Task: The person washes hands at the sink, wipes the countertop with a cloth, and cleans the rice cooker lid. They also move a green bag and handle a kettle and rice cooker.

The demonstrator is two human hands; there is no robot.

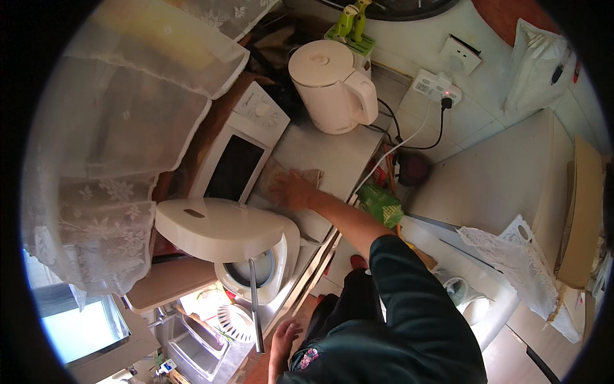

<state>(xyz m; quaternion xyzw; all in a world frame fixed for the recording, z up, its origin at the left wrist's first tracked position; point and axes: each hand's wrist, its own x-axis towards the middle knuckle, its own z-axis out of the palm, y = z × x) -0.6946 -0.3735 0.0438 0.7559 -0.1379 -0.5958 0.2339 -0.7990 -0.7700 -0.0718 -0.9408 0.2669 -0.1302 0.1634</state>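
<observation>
My right hand [290, 189] is spread over a beige cloth [314, 177], pressing it onto the grey countertop [331, 153]. Just beyond the fingers stands a white microwave oven [237, 158] with a dark door window. A white electric kettle [331, 86] is on the same counter, farther back. On the near side, a white rice cooker [285, 249] has its lid [218, 228] raised and the inner pot showing. Low beside my body hangs my left hand [284, 338], holding nothing, with the fingers loosely apart.
A knife block [357, 43] with green handles stands behind the kettle. Cords run from a white power strip [434, 89] along the counter's edge. A sink [194, 353] and a white slotted basket [235, 322] lie at lower left. Lace curtain [115, 192] hangs beside the microwave.
</observation>
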